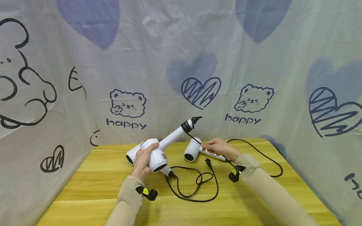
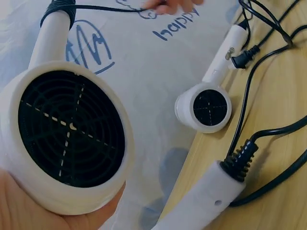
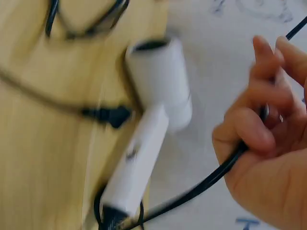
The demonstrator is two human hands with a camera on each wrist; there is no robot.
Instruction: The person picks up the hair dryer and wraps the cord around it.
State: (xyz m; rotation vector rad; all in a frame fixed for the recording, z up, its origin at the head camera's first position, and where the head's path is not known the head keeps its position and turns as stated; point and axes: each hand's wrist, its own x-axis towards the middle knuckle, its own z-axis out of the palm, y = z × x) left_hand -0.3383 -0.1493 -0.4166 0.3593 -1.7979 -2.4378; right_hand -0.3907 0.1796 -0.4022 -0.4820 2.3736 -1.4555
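My left hand [image 1: 142,161] grips a white hair dryer [image 1: 173,138] around its barrel, raised above the table with its handle pointing up to the right. Black cord [image 1: 186,126] is wound in several turns around the handle's end. A stretch of it runs taut to my right hand [image 1: 221,148], whose fingers curl around the cord [image 3: 201,184] in the right wrist view. Behind the left hand lies a second white hair dryer [image 1: 132,154], partly hidden. Below the right hand, a third white hair dryer [image 1: 192,151] rests near the table's back edge.
The second dryer's black cord [image 1: 195,201] loops across the middle of the wooden table [image 1: 85,188], its plug [image 1: 208,162] near the third dryer. Another stretch of cord [image 1: 271,158] curves over the right side. A printed cloth [image 1: 164,103] hangs behind and at both sides.
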